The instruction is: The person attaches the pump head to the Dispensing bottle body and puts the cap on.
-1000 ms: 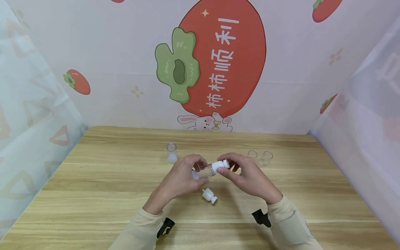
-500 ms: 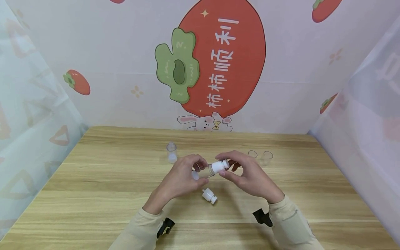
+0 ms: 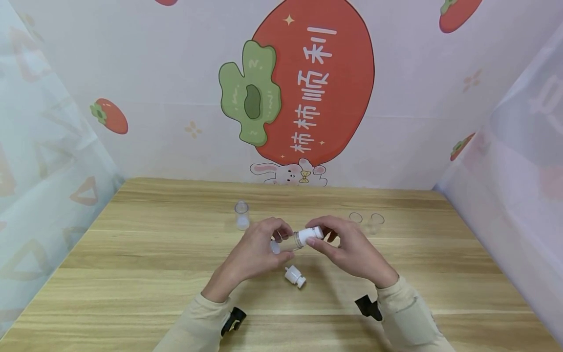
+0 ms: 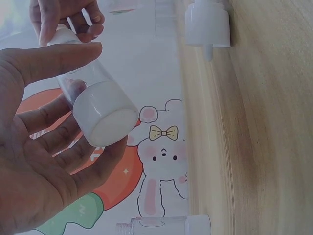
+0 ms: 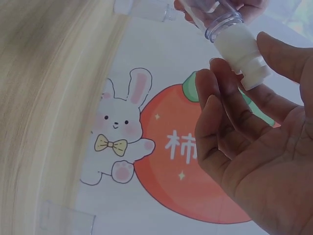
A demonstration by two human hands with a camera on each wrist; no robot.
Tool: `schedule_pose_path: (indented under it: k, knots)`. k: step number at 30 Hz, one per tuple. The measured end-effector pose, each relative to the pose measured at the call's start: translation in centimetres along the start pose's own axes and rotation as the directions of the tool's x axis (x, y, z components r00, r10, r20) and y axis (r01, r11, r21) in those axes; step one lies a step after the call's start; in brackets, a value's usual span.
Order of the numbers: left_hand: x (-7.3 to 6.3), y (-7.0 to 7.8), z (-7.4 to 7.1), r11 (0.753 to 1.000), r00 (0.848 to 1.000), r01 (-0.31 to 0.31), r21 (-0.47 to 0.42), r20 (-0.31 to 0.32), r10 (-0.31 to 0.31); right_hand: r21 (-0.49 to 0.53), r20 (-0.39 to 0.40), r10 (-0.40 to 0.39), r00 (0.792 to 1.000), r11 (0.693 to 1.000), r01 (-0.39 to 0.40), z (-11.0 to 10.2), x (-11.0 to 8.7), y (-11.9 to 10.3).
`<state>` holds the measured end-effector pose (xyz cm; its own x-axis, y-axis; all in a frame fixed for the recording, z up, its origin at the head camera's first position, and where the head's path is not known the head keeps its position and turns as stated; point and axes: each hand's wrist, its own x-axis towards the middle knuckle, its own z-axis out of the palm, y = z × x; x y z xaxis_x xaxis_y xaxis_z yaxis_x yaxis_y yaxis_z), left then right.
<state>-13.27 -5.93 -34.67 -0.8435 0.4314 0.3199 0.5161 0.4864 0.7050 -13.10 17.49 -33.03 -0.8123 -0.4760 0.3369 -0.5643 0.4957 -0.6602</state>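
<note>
My left hand [image 3: 257, 249] grips a clear bottle [image 3: 288, 243] with a white base [image 4: 106, 113], tilted above the table. In the left wrist view the thumb lies across one side, with curled fingers round the other. A white pump top [image 3: 307, 235] sits on the bottle's neck, its narrow end pointing up to the right. My right hand [image 3: 352, 250] pinches this pump top between thumb and fingers, as the right wrist view shows beside its white collar [image 5: 237, 46]. Below the hands, a second white pump top [image 3: 294, 276] lies on its side on the table.
Another clear bottle [image 3: 241, 210] with a white base stands behind my left hand. Two clear caps, a left one [image 3: 356, 216] and a right one [image 3: 376, 225], stand beyond my right hand. Printed cloth [image 3: 176, 146] walls the wooden table [image 3: 132, 274] at the back and sides.
My right fingers loosened and shifted slightly on the pump top half a second ago, then came back round it. The left hand and bottle have stayed in place.
</note>
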Motion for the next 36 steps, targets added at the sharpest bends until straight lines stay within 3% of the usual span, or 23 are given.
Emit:
schedule_pose_path:
  k: [10, 27, 36]
  knots:
    - [-0.03, -0.04, 0.07, 1.000, 1.000, 0.004, 0.009, -0.005, -0.004, -0.023, -0.009, 0.030, 1.000, 0.999, -0.030, 0.02, -0.10, -0.02]
    - [0.01, -0.05, -0.04, 1.000, 1.000, 0.010, 0.011, -0.004, -0.009, -0.013, 0.008, -0.034, 0.999, 0.999, 0.034, -0.33, -0.11, -0.05]
    - [-0.01, -0.11, 0.04, 1.000, 1.000, 0.007, 0.009, -0.004, -0.007, -0.044, -0.001, 0.000, 1.000, 0.999, -0.001, 0.02, -0.02, 0.08]
